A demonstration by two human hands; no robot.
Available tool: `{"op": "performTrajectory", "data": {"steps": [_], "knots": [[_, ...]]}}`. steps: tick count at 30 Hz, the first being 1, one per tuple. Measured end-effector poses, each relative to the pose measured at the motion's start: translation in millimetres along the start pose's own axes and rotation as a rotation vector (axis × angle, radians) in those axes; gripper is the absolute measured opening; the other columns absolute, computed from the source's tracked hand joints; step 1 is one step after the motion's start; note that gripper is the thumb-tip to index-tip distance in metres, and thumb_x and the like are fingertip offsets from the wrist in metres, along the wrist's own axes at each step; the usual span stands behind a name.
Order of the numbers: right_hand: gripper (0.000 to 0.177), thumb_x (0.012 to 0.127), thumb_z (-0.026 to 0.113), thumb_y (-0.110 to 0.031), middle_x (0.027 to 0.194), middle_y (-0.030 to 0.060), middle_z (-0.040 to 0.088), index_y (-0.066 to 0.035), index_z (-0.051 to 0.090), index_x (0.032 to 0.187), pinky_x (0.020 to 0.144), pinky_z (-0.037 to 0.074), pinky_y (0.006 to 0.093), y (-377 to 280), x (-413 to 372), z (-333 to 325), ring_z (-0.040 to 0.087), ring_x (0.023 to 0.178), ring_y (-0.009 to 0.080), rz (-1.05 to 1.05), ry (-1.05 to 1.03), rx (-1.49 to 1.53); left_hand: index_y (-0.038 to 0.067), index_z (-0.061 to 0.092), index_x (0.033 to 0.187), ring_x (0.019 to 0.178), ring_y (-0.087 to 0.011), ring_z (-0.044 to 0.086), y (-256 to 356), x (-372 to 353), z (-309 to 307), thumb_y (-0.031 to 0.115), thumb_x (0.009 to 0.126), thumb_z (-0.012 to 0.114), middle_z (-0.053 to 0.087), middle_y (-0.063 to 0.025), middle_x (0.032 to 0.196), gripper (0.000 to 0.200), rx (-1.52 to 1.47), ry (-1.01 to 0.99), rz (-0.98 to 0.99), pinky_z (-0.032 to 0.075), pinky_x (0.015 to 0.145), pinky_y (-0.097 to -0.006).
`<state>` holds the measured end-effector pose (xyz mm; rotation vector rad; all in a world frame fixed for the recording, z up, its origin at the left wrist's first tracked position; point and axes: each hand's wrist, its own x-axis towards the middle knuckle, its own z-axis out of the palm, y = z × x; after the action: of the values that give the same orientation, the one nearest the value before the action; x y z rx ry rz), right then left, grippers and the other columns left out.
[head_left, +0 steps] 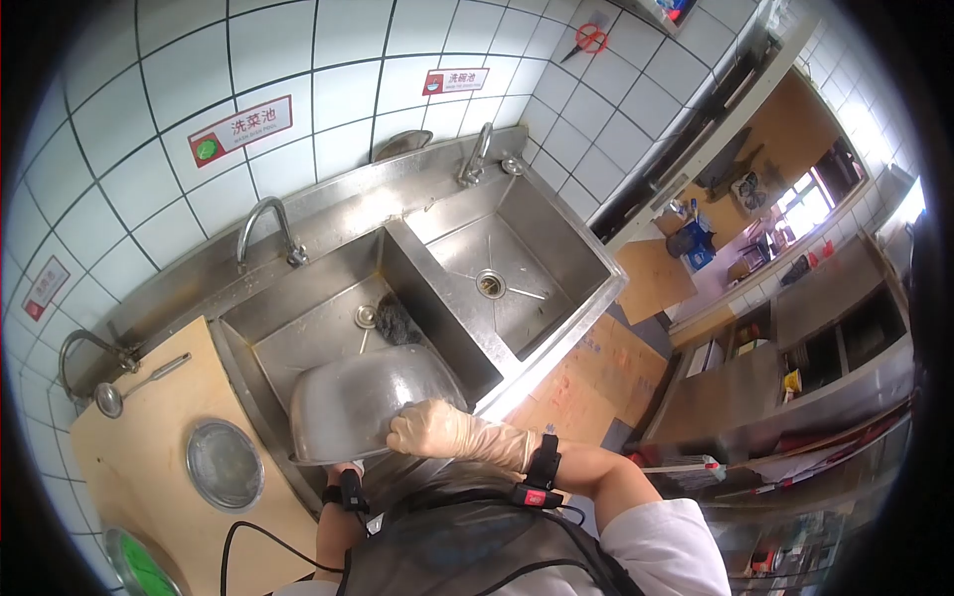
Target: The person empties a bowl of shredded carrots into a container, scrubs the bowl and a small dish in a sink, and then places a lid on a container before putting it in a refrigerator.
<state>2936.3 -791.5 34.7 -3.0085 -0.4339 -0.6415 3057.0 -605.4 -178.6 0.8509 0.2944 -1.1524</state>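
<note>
A large metal basin (363, 397) is tipped over the near part of the middle sink, its rounded outside facing up. My right hand (432, 429), in a pale glove, is closed at the basin's near right edge; its fingertips are hidden. At the near left rim is my left hand (347, 467), mostly covered by the basin, with just a small part and the wrist showing. It appears to hold the rim from below. Just beyond the basin, a dark mesh scrubber (397, 322) lies on the sink floor beside the drain (367, 316).
The right sink (537, 263) adjoins the middle one across a steel divider. A curved faucet (268, 223) rises behind the middle sink. On the wooden board (159, 427) to the left are a ladle (111, 400), a round metal bowl (225, 465) and a container with green contents (139, 566).
</note>
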Motion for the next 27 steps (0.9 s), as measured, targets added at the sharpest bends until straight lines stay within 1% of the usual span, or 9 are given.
{"op": "performTrajectory", "data": {"steps": [12, 16, 18, 20, 23, 24, 25, 26, 27], "knots": [[0.010, 0.068, 0.059, -0.017, 0.067, 0.0017, 0.047, -0.012, 0.051, 0.071, 0.047, 0.047, 0.0297, -3.2, -0.1, -5.4, 0.054, 0.057, 0.0162, 0.010, -0.024, 0.016, -0.004, 0.051, 0.118, 0.103, -0.0223, 0.059, -5.8, 6.1, -9.7, 0.023, 0.095, 0.042, 0.060, -0.0125, 0.114, 0.037, -0.013, -0.006, -0.039, 0.048, 0.087, -0.0358], [0.010, 0.067, 0.059, -0.013, 0.069, 0.0019, 0.048, -0.011, 0.053, 0.076, 0.048, 0.047, 0.0291, 4.3, -6.8, -16.8, 0.056, 0.061, 0.0163, 0.058, -0.049, 0.096, -0.005, 0.052, 0.117, 0.102, -0.0224, 0.059, -5.3, 21.1, 2.4, 0.023, 0.095, 0.041, 0.060, -0.0126, 0.114, 0.037, -0.032, -0.007, -0.022, 0.048, 0.087, -0.0356], [0.010, 0.068, 0.059, -0.012, 0.068, 0.0007, 0.048, -0.012, 0.053, 0.076, 0.046, 0.046, 0.0293, 12.5, -10.3, -32.2, 0.056, 0.059, 0.0158, 0.160, -0.056, 0.002, -0.005, 0.053, 0.117, 0.102, -0.0224, 0.059, -0.7, 35.3, 15.0, 0.023, 0.096, 0.041, 0.060, -0.0126, 0.114, 0.037, -0.029, -0.010, 0.007, 0.048, 0.087, -0.0355], [0.012, 0.066, 0.060, -0.010, 0.067, 0.0003, 0.048, -0.012, 0.051, 0.074, 0.045, 0.045, 0.0298, 22.2, -13.6, -49.4, 0.054, 0.056, 0.0161, 0.253, -0.065, -0.051, -0.005, 0.053, 0.116, 0.102, -0.0225, 0.059, 11.8, 60.2, 28.0, 0.023, 0.096, 0.040, 0.060, -0.0126, 0.114, 0.037, 0.005, -0.019, 0.064, 0.048, 0.086, -0.0354], [0.020, 0.058, 0.060, 0.001, 0.059, 0.0027, 0.047, -0.010, 0.044, 0.062, 0.039, 0.041, 0.0321, 33.7, -19.8, -64.1, 0.051, 0.046, 0.0189, 0.349, 0.118, -0.078, -0.003, 0.055, 0.115, 0.099, -0.0214, 0.059, 43.2, 116.8, 29.1, 0.020, 0.094, 0.043, 0.061, -0.0113, 0.109, 0.034, 0.153, -0.034, 0.237, 0.048, 0.084, -0.0347], [0.017, 0.063, 0.061, -0.003, 0.067, 0.0019, 0.052, -0.012, 0.049, 0.070, 0.043, 0.043, 0.0321, 34.2, -29.6, -67.8, 0.053, 0.052, 0.0174, 0.400, 0.049, -0.139, -0.001, 0.056, 0.115, 0.097, -0.0203, 0.059, 56.9, 141.8, 26.0, 0.017, 0.091, 0.045, 0.062, -0.0099, 0.105, 0.032, 0.230, -0.039, 0.318, 0.048, 0.082, -0.0342], [0.017, 0.062, 0.062, -0.003, 0.067, 0.0020, 0.052, -0.012, 0.049, 0.070, 0.043, 0.043, 0.0322, 32.8, -27.8, -74.0, 0.052, 0.052, 0.0180, 0.421, 0.076, -0.154, 0.001, 0.057, 0.115, 0.094, -0.0191, 0.060, 70.2, 167.3, 22.5, 0.015, 0.089, 0.048, 0.063, -0.0085, 0.101, 0.030, 0.305, -0.038, 0.400, 0.048, 0.079, -0.0336], [0.018, 0.062, 0.062, -0.003, 0.066, 0.0021, 0.052, -0.012, 0.049, 0.070, 0.042, 0.042, 0.0324, 32.9, -25.3, -79.5, 0.052, 0.051, 0.0185, 0.444, 0.106, -0.173, 0.004, 0.058, 0.115, 0.093, -0.0182, 0.059, 85.0, 193.0, 25.9, 0.014, 0.087, 0.051, 0.064, -0.0070, 0.099, 0.031, 0.387, 0.000, 0.571, 0.047, 0.078, -0.0331], [0.018, 0.061, 0.062, -0.003, 0.064, 0.0022, 0.051, -0.012, 0.049, 0.069, 0.041, 0.041, 0.0328, 34.4, -28.8, -80.1, 0.051, 0.049, 0.0191, 0.464, 0.101, -0.202, 0.007, 0.058, 0.115, 0.093, -0.0185, 0.059, 108.3, 202.4, 46.5, 0.015, 0.085, 0.055, 0.063, -0.0074, 0.100, 0.032, 0.366, 0.032, 0.499, 0.046, 0.080, -0.0329]]}}
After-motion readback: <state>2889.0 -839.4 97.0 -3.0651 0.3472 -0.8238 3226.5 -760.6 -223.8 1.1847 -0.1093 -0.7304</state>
